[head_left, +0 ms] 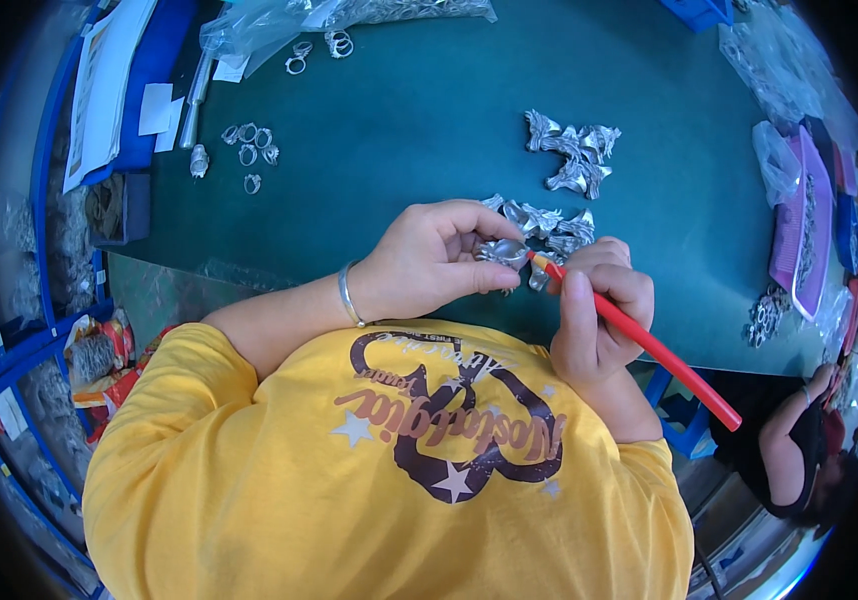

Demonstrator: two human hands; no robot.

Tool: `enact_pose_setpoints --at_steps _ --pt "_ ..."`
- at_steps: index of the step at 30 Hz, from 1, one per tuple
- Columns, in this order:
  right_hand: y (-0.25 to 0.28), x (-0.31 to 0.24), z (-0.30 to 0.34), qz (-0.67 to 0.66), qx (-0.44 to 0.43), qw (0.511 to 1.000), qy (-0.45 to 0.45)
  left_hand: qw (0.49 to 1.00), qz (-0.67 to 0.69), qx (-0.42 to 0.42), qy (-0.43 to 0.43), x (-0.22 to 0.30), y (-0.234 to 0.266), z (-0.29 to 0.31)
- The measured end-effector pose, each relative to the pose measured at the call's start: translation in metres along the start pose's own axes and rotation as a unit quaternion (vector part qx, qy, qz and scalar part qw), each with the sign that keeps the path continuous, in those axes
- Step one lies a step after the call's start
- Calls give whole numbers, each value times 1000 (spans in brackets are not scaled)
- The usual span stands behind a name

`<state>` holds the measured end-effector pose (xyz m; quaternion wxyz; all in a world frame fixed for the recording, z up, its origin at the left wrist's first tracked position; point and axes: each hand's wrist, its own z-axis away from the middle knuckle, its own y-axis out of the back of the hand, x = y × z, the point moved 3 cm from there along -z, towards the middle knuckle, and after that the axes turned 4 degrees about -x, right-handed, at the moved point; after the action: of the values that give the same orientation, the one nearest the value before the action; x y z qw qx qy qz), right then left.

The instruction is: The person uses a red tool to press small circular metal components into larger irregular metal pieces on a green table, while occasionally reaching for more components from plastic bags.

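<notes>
Between the thumb and fingers of my left hand [424,262] is a small silver-coloured metal casting [502,254], with a smooth hollow face turned up. My right hand [601,305] grips a red pencil [671,364]; its sharpened tip points at the casting and appears to meet its right edge. Just beyond my fingers lies a cluster of similar silver castings [547,220], partly covered by my hands. Farther off, a second group of castings [577,158] rests on the green tabletop [389,130].
Several silver rings [249,154] lie at the left, beside a metal rod [192,115]. A clear bag of metal pieces [409,10] sits at the far edge. At the right stand a purple basket [787,225] and plastic bags [779,60]. Another person [784,450] is at lower right.
</notes>
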<state>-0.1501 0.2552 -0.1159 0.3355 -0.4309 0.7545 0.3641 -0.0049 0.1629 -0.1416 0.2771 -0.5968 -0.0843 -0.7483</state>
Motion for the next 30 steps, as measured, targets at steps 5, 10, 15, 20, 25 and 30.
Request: enact_pose_setpoints --at_steps 5,10,15,20,25,30 --pt "2 5 2 -77 99 992 -2 990 134 -29 -33 -3 -3 0" --pt "4 4 2 -112 126 985 -48 965 57 19 -255 30 18 -3" --pt "2 -1 4 -120 106 986 -55 661 -378 271 -588 162 80 -9" --pt "3 -3 10 -117 136 981 -73 512 -484 437 -559 256 151 -56" --pt "10 -5 15 -117 132 982 -64 743 -501 255 -364 279 203 -106" --pt "17 -5 17 -111 129 984 -55 514 -488 408 -575 268 116 -66"
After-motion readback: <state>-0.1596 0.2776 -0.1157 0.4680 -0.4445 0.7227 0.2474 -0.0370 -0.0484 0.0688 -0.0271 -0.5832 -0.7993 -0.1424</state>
